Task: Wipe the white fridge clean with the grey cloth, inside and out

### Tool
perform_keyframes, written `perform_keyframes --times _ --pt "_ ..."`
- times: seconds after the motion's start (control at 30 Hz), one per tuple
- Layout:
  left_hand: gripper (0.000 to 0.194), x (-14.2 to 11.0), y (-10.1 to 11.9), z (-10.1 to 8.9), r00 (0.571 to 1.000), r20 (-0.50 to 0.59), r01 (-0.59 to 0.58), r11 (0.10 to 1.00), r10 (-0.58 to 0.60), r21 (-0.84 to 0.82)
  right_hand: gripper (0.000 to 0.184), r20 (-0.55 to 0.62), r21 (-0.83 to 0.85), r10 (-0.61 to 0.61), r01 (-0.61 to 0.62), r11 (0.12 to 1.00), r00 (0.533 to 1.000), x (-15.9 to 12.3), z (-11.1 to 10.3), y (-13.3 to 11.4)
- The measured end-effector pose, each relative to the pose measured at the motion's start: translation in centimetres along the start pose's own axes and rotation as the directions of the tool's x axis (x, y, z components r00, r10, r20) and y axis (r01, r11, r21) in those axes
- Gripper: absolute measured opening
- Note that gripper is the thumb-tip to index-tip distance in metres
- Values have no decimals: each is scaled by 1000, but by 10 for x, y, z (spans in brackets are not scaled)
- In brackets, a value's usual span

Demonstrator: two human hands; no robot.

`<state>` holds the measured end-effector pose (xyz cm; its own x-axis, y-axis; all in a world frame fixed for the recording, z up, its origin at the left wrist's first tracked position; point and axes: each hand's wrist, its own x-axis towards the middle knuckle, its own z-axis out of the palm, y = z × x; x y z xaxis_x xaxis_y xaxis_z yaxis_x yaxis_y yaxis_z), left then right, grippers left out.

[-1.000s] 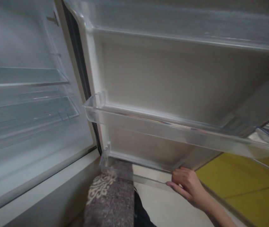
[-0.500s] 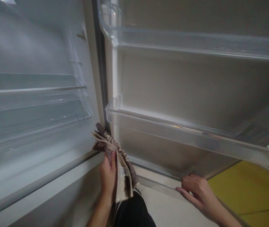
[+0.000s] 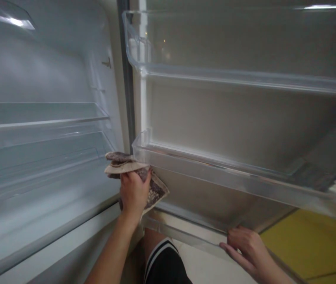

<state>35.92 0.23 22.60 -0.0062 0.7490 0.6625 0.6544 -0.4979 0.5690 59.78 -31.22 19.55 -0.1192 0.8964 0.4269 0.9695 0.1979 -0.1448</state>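
We grasp a folded, brown-and-beige patterned cloth [image 3: 157,192] in our left hand [image 3: 134,193], at the hinge side of the open refrigerator door [image 3: 215,118], low down; whether the cloth presses on the door we cannot tell. Our right hand [image 3: 247,244] grips the rim of the clear bottom bin [image 3: 182,232] at the door's lower edge, thumb outside, fingers curled inside. Higher on the door are a clear middle bin [image 3: 203,163], its end just by the cloth, and a top bin [image 3: 229,77]. A dark strip [image 3: 129,98] runs up the door's hinge side. Left of the door, the white refrigerator interior [image 3: 55,71] has an upper shelf [image 3: 38,112] and a lower shelf [image 3: 48,146]. Below the door show our black shorts [image 3: 166,266] with white stripes and pale floor [image 3: 203,262]; right of its lower edge is a yellow surface [image 3: 312,240].
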Motion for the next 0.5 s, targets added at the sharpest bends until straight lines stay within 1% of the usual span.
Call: perform_keyframes --times 0.03,0.1,0.13,0.17,0.2,0.23,0.3,0.33,0.37,0.4,0.43,0.47,0.5 --pt "49 -8 -9 0 996 91 -1 998 -5 62 54 2 -3 1 -1 1000 1000 0 0 0" --pt "47 -21 -23 -3 967 254 -29 987 -13 160 55 11 -13 -7 7 1000 1000 -1 0 0" --pt "45 -24 -27 -7 952 306 -45 983 -12 178 55 14 -19 -11 12 1000 1000 -1 0 -1" --pt "44 -25 -27 -12 947 322 -50 984 -9 172 55 14 -24 -16 16 1000 1000 -1 0 -1" --pt "44 -25 -24 -17 955 296 -37 989 -8 144 55 15 -28 -17 17 999 1000 0 -1 -2" --pt "45 -22 -19 -22 973 231 -13 995 -10 95 56 16 -30 -13 14 999 1000 1 -1 -2" --pt "49 -15 0 -29 999 31 29 998 -27 -48 57 14 -31 1 0 1000 1000 3 -2 -4" --pt "49 -13 12 -30 997 -70 20 992 -29 -125 57 12 -32 5 -5 999 1000 3 -3 -5" --pt "46 -11 24 -27 990 -141 -12 982 -15 -186 57 7 -35 9 -9 999 1000 4 -3 -7" --pt "42 -11 38 -22 986 -167 -56 973 19 -224 57 4 -37 11 -11 999 1000 4 -3 -8" --pt "38 -14 51 -14 988 -132 -111 966 82 -235 57 -1 -40 10 -10 999 1000 4 -3 -9" --pt "36 -19 64 -5 985 -51 -174 957 166 -231 57 -1 -44 10 -10 999 1000 4 -2 -10" --pt "36 -28 77 6 964 59 -240 944 259 -227 56 -1 -46 7 -7 999 1000 4 -2 -10"
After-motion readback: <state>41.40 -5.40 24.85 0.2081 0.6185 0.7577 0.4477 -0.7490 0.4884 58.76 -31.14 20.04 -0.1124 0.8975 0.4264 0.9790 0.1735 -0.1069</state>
